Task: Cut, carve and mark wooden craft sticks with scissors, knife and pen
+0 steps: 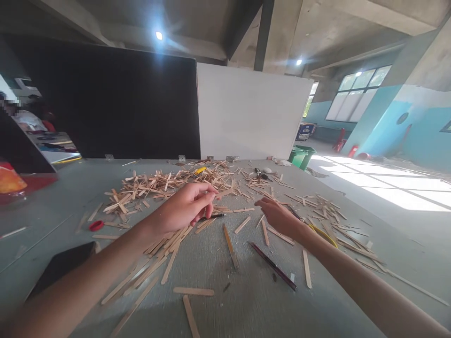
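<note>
- In the head view, your left hand (192, 204) is above the table (246, 300), thumb and forefinger pinched on a wooden craft stick (225, 193) that points toward your right hand (276, 213).
- Your right hand's fingers are bent close together, pointing down and inward near loose sticks; you cannot tell from here whether they grip anything.
- A yellow-handled tool (322, 235) lies partly hidden beside your right forearm.
- Beyond your left hand spreads a heap of craft sticks (151, 185), with a yellow object (200, 170) on it.
- Nearer you lie a dark red pen (273, 266) and a yellowish-brown stick (230, 246).
- A red ring (96, 226) sits left of your left hand.
</note>
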### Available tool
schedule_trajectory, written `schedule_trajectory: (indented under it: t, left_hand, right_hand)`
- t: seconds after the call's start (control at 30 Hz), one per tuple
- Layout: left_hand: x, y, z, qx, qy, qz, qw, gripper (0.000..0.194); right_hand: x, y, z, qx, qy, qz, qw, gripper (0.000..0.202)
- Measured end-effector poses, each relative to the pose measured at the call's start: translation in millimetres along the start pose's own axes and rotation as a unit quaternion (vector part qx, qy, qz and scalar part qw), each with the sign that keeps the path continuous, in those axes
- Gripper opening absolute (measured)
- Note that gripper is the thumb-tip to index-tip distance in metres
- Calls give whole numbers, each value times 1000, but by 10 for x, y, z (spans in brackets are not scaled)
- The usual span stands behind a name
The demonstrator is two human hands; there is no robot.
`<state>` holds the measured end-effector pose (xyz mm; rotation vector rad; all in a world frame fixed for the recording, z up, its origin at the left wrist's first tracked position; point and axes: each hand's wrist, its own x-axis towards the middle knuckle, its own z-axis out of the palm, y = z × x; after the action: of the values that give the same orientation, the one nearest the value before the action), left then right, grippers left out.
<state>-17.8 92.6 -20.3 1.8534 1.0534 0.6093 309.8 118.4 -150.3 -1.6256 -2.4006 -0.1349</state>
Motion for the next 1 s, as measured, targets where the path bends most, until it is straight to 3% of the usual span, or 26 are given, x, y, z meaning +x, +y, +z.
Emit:
schedule_trajectory:
  t: [0.13,0.23,0.33,0.5,0.6,0.77,0.9,1.0]
  left_hand:
    - [-4,27,-29,2,11,-9,1000,23]
    - [-5,41,-15,-2,21,-13,1000,22]
    - [3,29,8,-7,28,-11,1000,22]
    - [29,-47,6,8,29,-13,999,17]
    - [22,-70,12,19,17,-16,1000,17]
    - [-54,21,103,19,8,-3,1000,43]
    - [-89,89,153,55,-24,2,998,20]
    - [-79,92,157,78,-52,12,996,18]
  right_hand:
    - [333,-30,197,21,-22,-21,999,25]
    - [374,-84,300,29,-35,-9,999,25]
    - [348,-62,262,46,-37,24,998,27]
    - [328,62,-174,115,2,99,988,23]
    - [271,6,-519,177,26,98,979,15]
    - [81,-357,-900,261,22,34,964,13]
    - [-53,-669,-1029,313,6,4,950,14]
    - [-124,-820,-1086,336,1,0,942,13]
